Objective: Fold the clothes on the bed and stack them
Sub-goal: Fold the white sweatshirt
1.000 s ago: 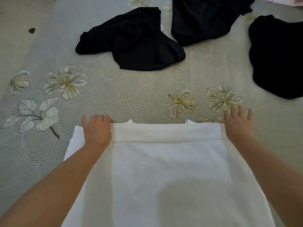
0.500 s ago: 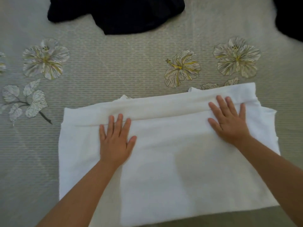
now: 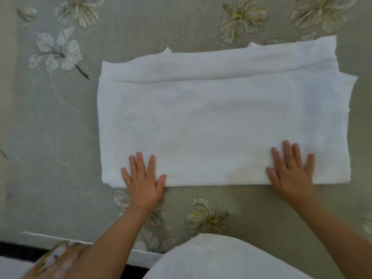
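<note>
White garment [image 3: 221, 121]: folded rectangle lying flat on the bed [image 3: 50, 137]. Left hand [image 3: 143, 181] and right hand [image 3: 291, 174]: I see both spread, palms pressing the garment's near edge, pinching nothing. Risk, I judge: the garment's far band and right-side layers sit uneven; lifting from the near edge could slide them apart and spoil the fold.

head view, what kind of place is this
Most likely a bedroom: a folded white garment lies under both flat hands on a flower-embroidered bedspread, and the bed's edge shows near the person.
</note>
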Motion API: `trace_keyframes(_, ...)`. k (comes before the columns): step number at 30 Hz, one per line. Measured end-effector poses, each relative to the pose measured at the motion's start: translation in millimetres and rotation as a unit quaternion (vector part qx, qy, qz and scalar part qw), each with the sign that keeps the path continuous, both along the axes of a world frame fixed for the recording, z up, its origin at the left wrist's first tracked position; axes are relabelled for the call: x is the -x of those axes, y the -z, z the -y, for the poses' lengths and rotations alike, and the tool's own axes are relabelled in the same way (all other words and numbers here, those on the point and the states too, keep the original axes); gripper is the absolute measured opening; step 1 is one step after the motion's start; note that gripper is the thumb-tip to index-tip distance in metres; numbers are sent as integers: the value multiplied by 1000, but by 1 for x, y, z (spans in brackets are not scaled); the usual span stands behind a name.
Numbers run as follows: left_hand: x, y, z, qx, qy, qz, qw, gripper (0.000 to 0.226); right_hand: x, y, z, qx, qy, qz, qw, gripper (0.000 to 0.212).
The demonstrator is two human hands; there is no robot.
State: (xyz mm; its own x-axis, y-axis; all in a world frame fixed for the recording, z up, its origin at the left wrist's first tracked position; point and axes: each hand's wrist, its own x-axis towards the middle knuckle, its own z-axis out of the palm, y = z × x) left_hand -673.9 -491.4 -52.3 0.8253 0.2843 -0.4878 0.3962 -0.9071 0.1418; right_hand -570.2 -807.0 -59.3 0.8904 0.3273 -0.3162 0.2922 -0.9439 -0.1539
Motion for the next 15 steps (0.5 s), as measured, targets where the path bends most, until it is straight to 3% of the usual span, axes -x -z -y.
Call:
trace_keyframes(1, 10, 1, -2, 6, -42, 18, 999, 94, 8, 2, -3, -2, -13, 1, 1000, 62)
trace_keyframes(4, 16, 3, -13, 1, -228, 91, 969, 67, 16, 7, -13, 8, -18, -11, 1000, 71)
trace_keyframes(7, 8, 3, -36, 4, -450, 164, 878, 49, 19, 9, -14, 27, -2, -37, 999, 79)
trace_keyframes(12, 17, -6, -61, 117, -497, 228, 829, 17, 22, 0, -33, 46, 19, -48, 998, 81)
trace_keyframes(15, 26, -3, -72, 58, -433, 178, 882, 22, 24, -7, -37, 45, 37, -51, 997, 92)
